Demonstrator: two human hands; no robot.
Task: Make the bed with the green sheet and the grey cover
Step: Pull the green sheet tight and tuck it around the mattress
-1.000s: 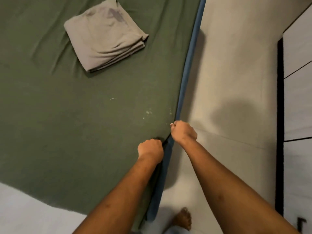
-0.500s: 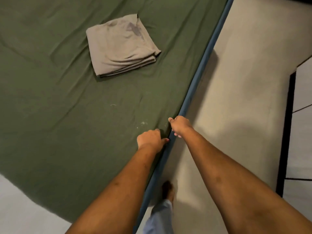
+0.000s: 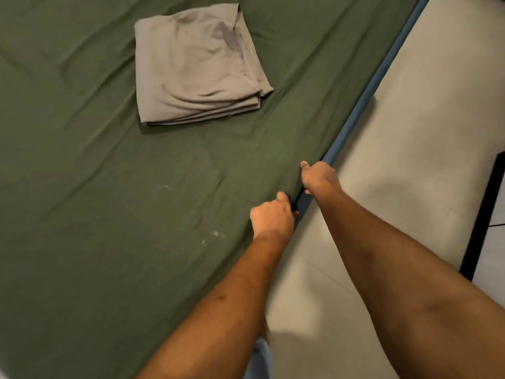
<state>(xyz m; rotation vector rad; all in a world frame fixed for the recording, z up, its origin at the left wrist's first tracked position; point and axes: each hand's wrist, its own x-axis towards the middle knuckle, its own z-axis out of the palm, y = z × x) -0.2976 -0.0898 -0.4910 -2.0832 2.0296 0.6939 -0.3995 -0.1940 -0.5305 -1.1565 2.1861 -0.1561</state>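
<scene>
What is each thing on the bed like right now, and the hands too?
green sheet: spread out, wrinkled, its edge held at the side.
grey cover: folded, lying on the green sheet.
left hand: grips the green sheet's edge.
right hand: grips the green sheet's edge.
blue mattress edge: showing beside the green sheet.

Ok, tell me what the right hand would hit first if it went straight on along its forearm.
The right hand grips the green sheet at its edge. Sliding across it, it would probably reach a corner of the folded grey cover first; depth is unclear.
</scene>
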